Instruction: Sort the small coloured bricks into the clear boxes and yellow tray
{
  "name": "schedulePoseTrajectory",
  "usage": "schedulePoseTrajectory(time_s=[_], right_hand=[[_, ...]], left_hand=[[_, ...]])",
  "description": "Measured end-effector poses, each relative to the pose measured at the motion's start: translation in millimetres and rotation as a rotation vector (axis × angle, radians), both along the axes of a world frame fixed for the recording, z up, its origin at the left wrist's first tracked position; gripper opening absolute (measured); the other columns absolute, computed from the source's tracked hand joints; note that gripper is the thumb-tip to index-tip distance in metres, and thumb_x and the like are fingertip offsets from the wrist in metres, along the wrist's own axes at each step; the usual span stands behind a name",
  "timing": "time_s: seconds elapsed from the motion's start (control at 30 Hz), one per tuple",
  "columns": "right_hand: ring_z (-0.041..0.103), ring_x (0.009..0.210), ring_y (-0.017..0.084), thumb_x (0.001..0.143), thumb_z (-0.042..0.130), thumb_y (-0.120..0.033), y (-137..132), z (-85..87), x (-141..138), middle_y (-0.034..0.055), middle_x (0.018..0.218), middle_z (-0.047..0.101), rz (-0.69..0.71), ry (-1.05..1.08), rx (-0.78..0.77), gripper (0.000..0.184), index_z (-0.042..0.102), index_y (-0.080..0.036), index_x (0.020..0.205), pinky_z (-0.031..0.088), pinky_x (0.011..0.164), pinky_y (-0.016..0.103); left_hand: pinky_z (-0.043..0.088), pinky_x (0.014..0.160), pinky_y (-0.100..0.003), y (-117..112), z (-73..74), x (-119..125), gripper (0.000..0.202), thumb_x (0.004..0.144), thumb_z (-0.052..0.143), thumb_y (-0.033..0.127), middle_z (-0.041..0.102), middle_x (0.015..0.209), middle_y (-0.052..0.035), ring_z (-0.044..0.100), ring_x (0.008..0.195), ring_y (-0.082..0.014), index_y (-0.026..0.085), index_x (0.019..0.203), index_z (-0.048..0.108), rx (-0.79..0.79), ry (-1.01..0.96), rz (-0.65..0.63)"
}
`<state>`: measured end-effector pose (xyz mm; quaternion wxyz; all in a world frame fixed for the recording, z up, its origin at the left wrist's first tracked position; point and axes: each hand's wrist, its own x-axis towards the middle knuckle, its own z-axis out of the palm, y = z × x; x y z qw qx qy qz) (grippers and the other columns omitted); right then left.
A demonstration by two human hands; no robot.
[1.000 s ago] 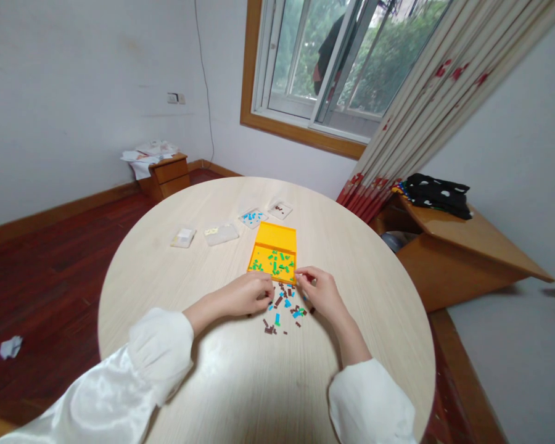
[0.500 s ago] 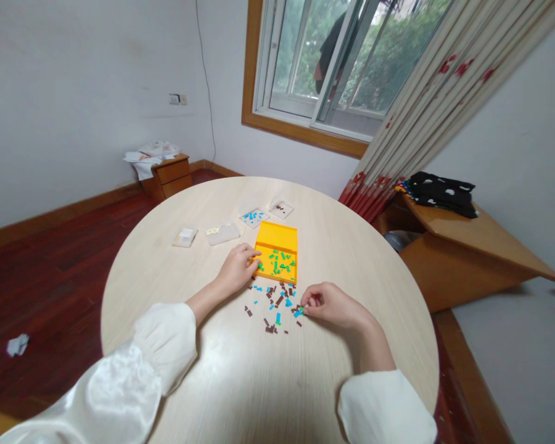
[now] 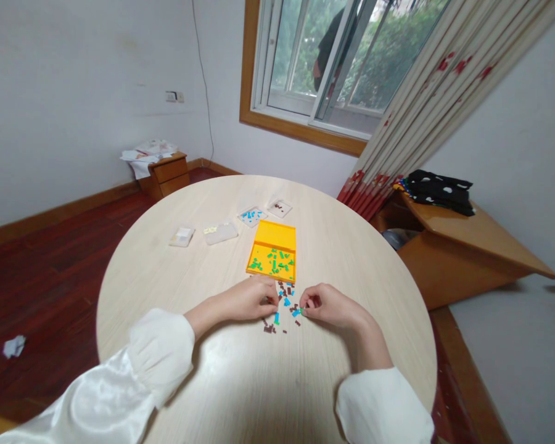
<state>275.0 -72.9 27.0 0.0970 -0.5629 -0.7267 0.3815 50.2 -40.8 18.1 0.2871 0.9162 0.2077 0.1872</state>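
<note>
Small brown, blue and green toy bricks lie loose on the table, with a brown cluster (image 3: 270,329) at the near side. My left hand (image 3: 254,298) is over the left part of this pile, fingers curled and tips together just above a blue brick (image 3: 277,317); what they hold, if anything, is hidden. On the pile's right side, my right hand (image 3: 326,303) pinches a small green brick (image 3: 303,312), beside a blue one on the table. Behind the pile, an open yellow box (image 3: 275,234) has green bricks (image 3: 274,264) in its near half.
Clear cases stand on the round table (image 3: 203,382) behind the box: one with blue bricks (image 3: 251,216), one with brown pieces (image 3: 280,208), one with cream pieces (image 3: 220,232). A small pale case (image 3: 182,237) lies left. A tilted wooden cabinet (image 3: 462,253) stands beyond the right edge.
My left hand has left the yellow box's left side and come nearer, down to the loose bricks, its fingers closing. My right hand stays nearly in place with the green brick.
</note>
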Motion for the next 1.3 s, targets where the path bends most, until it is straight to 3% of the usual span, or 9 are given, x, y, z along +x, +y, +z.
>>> schedulePoseTrajectory(time_s=[0.1, 0.4, 0.6, 0.8, 1.07, 1.3], right_hand=[[0.04, 0.051, 0.008, 0.06, 0.056, -0.009, -1, 0.8, 1, -0.0048, 0.054, 0.046, -0.003, -0.005, -0.027, 0.013, 0.065, -0.015, 0.068, 0.029, 0.046, 0.019], [0.04, 0.052, 0.009, 0.063, 0.057, -0.01, -1, 5.3, 2, -0.0046, 0.054, 0.045, 0.001, -0.02, -0.039, 0.013, 0.066, -0.015, 0.071, 0.03, 0.048, 0.02], [0.042, 0.055, 0.008, 0.058, 0.067, -0.016, 1, -1.7, 4, -0.0055, 0.059, 0.046, 0.014, -0.02, -0.059, 0.016, 0.063, -0.015, 0.073, 0.031, 0.05, 0.019], [0.043, 0.055, 0.008, 0.059, 0.059, -0.011, 2, -4.6, 3, -0.0046, 0.059, 0.049, 0.032, -0.072, -0.017, 0.01, 0.063, -0.016, 0.067, 0.032, 0.05, 0.019], [0.042, 0.053, 0.009, 0.059, 0.05, -0.008, 1, -2.0, -2, -0.0041, 0.055, 0.049, 0.008, -0.111, 0.069, 0.014, 0.062, -0.016, 0.062, 0.031, 0.049, 0.019], [0.041, 0.053, 0.009, 0.063, 0.048, -0.009, 0, 0.1, -4, -0.0032, 0.056, 0.048, 0.013, -0.133, 0.101, 0.014, 0.059, -0.016, 0.062, 0.03, 0.049, 0.019]], left_hand=[[0.04, 0.069, -0.023, -4, -1.3, 2, 0.008, 0.075, 0.06, 0.012, 0.061, 0.076, -0.0027, 0.055, 0.074, -0.0139, 0.016, 0.077, 0.066, 0.008, 0.048, -0.06], [0.042, 0.078, -0.026, -10, -2.6, 4, 0.013, 0.073, 0.063, 0.018, 0.062, 0.085, -0.0041, 0.057, 0.085, -0.0171, 0.018, 0.086, 0.067, 0.019, 0.121, -0.082], [0.042, 0.076, -0.024, -11, -0.5, 5, 0.011, 0.074, 0.062, 0.015, 0.061, 0.082, -0.0037, 0.057, 0.084, -0.016, 0.017, 0.083, 0.068, 0.032, 0.158, -0.117], [0.041, 0.071, -0.024, -9, 2.6, 4, 0.01, 0.073, 0.063, 0.017, 0.06, 0.077, -0.0026, 0.055, 0.077, -0.0152, 0.017, 0.081, 0.068, 0.05, 0.187, -0.075], [0.039, 0.067, -0.025, -8, 5.1, 1, 0.008, 0.073, 0.064, 0.024, 0.059, 0.074, -0.0023, 0.054, 0.073, -0.0153, 0.016, 0.073, 0.064, 0.09, 0.186, 0.005], [0.038, 0.072, -0.026, -13, 7.1, 4, 0.006, 0.071, 0.065, 0.021, 0.061, 0.076, -0.0027, 0.055, 0.077, -0.0161, 0.016, 0.074, 0.065, 0.099, 0.213, -0.016]])
